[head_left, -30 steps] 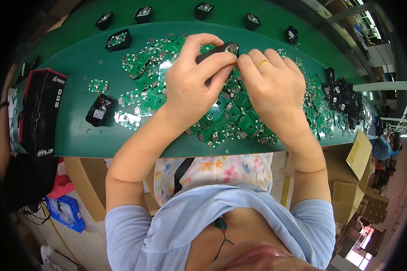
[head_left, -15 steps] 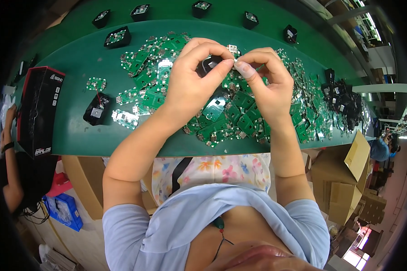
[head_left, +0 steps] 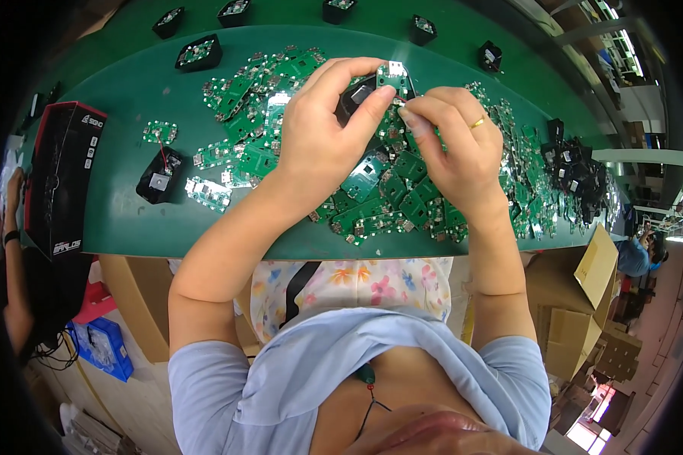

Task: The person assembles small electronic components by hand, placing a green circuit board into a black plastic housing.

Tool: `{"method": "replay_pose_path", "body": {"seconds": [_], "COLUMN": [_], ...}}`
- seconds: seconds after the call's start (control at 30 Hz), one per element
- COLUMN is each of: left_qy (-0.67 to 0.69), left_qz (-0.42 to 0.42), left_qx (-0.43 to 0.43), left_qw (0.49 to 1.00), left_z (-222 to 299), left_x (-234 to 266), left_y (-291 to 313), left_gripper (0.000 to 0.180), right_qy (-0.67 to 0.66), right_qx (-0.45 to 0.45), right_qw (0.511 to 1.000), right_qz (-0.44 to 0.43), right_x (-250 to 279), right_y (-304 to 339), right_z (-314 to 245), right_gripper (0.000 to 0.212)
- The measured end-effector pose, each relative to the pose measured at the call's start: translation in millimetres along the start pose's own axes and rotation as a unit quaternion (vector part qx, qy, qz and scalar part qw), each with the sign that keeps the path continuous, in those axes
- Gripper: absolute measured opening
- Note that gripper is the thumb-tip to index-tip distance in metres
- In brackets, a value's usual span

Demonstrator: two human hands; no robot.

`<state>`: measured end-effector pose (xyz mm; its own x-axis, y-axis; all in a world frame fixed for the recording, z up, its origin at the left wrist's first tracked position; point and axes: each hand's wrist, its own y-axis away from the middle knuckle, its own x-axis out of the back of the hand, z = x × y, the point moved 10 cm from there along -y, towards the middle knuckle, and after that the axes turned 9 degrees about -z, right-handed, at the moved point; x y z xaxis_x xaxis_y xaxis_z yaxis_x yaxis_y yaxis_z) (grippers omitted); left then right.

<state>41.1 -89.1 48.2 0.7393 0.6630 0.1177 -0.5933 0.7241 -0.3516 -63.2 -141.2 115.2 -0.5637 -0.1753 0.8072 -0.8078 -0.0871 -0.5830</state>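
My left hand [head_left: 317,125] pinches a small green circuit board [head_left: 388,76] with a metal socket between thumb and forefinger. A black plastic housing [head_left: 354,97] shows behind the fingers, partly hidden by the hand. Just right of the board, my right hand [head_left: 463,140] has thumb and forefinger pressed together; whatever lies between them is too small to make out. Both hands are above a spread pile of green circuit boards [head_left: 410,173]. Off to the left sits an open black housing [head_left: 159,176], joined by a red wire to a small board [head_left: 161,132].
Several black housings with boards inside, such as one housing [head_left: 199,53], stand along the far side of the green table [head_left: 121,227]. Black parts [head_left: 577,163] are heaped at the right. A tall black box [head_left: 64,178] stands at the left edge, beside another person's arm [head_left: 13,220]. Cardboard boxes [head_left: 573,303] stand below.
My right hand has moved slightly right and down, away from the left fingertips. The board in my left hand has tilted up and shows more of its face.
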Motion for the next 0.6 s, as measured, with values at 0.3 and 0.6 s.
{"method": "replay_pose_path", "body": {"seconds": [0.3,0.6], "left_qy": [-0.052,-0.049], "left_qz": [0.03,0.034], "left_qx": [-0.089,-0.115], "left_qw": [0.994,0.992], "left_z": [13.7,25.1], "left_x": [1.3,5.9], "left_y": [0.4,3.0], "left_gripper": [0.021,0.018], "right_qy": [0.08,0.096], "right_qx": [0.077,0.087], "right_qw": [0.992,0.986], "right_qz": [-0.051,-0.101], "right_x": [-8.5,-15.8], "right_y": [-6.1,-18.7], "right_z": [-12.9,-19.3], "right_gripper": [0.02,0.014]}}
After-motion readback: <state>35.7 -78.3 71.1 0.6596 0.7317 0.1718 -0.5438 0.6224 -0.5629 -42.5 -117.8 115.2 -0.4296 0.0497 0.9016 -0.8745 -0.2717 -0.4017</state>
